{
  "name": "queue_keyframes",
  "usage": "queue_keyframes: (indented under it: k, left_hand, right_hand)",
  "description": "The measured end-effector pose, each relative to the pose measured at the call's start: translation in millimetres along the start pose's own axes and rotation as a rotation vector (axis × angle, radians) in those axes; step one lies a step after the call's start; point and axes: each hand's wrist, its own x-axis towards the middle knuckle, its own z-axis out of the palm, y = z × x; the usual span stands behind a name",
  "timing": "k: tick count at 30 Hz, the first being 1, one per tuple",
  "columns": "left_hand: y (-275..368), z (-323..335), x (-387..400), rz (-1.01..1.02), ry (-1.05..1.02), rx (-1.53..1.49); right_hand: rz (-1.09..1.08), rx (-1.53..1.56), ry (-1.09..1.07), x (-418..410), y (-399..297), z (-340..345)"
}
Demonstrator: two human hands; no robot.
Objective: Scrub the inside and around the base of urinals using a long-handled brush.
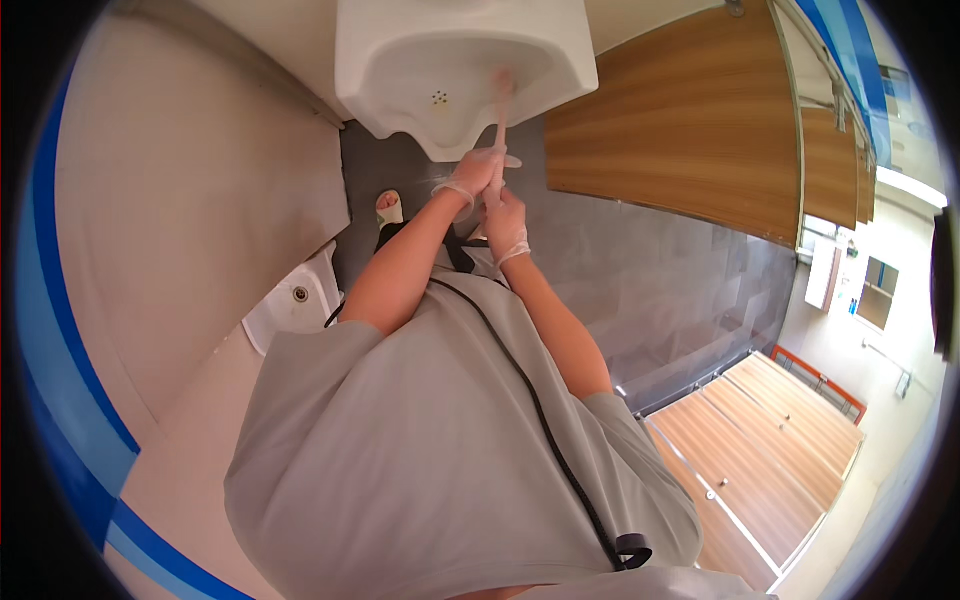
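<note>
Ahead of me a white ceramic urinal [465, 49] is fixed to the wall, with several small drain holes in its bowl. A pale pink long-handled brush [502, 129] reaches into the right side of the bowl. Its head is blurred and appears to touch the inner surface. My left hand [478, 171], in a clear disposable glove, grips the handle just below the urinal's lip. Closer to my body, my right hand [505, 223] wears a similar glove and is closed around the lower end of the handle.
A wood-grain partition [675, 127] stands right of the urinal, and a beige wall [202, 180] stands left. A white basin with a drain [289, 311] sits low at left. Wood-grain doors [757, 457] line the far right. My sandalled foot [388, 206] is on grey floor tiles [660, 285].
</note>
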Motion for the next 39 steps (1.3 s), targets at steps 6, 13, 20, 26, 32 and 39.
queue_keyframes:
  k: [6, 13, 20, 26, 32, 39]
  left_hand:
    - [16, 5, 1, 0.110, -0.002, -0.011]
    - [23, 15, 0, 0.075, 0.080, 0.000]
    - [22, 12, 0, 0.049, -0.120, -0.237]
    - [46, 19, -18, 0.099, -0.206, -0.476]
    - [72, 9, -26, 0.091, -0.185, -0.764]
    - [71, 3, -31, 0.047, 0.101, -0.741]
  right_hand:
    - [-0.136, 0.185, -0.030, 6, -5, -6]
    - [-0.085, 0.172, -0.102, 10, -12, -23]
    - [0.076, 0.623, -0.336, 11, -21, -36]
    - [-0.172, -0.107, -0.178, -4, -32, -53]
    - [-0.336, -0.427, -0.009, -28, -40, -55]
    - [-0.380, -0.427, -0.085, -33, -43, -36]
